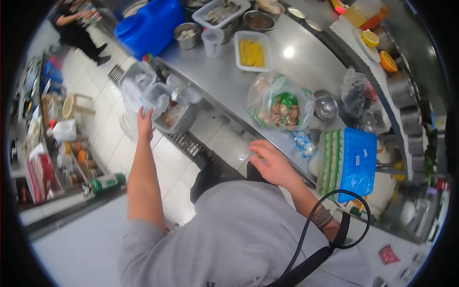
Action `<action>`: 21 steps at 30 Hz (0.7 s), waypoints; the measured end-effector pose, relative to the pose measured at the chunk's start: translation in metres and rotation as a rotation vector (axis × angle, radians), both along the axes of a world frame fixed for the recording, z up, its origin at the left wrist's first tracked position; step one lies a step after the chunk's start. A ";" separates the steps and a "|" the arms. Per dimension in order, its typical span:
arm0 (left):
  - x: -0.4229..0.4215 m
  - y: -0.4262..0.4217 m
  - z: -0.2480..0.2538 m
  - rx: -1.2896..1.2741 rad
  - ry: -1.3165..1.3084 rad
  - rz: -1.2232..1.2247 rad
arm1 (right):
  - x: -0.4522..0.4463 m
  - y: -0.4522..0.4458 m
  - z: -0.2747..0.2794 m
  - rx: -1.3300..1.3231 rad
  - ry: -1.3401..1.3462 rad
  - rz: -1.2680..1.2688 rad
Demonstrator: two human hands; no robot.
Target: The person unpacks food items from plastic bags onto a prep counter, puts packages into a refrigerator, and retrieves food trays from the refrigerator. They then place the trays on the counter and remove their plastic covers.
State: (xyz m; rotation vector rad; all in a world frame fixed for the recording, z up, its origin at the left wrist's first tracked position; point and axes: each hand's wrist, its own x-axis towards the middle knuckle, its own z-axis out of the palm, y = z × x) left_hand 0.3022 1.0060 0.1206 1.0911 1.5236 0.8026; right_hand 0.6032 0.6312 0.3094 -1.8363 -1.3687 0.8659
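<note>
Running ahead of you, one long steel counter (215, 79) bars the way; beside it come one blue jug (150, 29), one grey bin (184, 125) and one filled clear bag (264, 117). At the bin's rim, whitish, see-through plastic (135, 98) meets your left hand (145, 125), its grip impossible to tell, while your right hand (271, 165) hangs loosely open; two cut citrus halves (369, 38) sit farther off.
</note>
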 end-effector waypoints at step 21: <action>-0.047 -0.138 -0.142 -0.514 0.349 -0.785 | 0.037 -0.043 -0.061 -0.359 -0.384 -0.484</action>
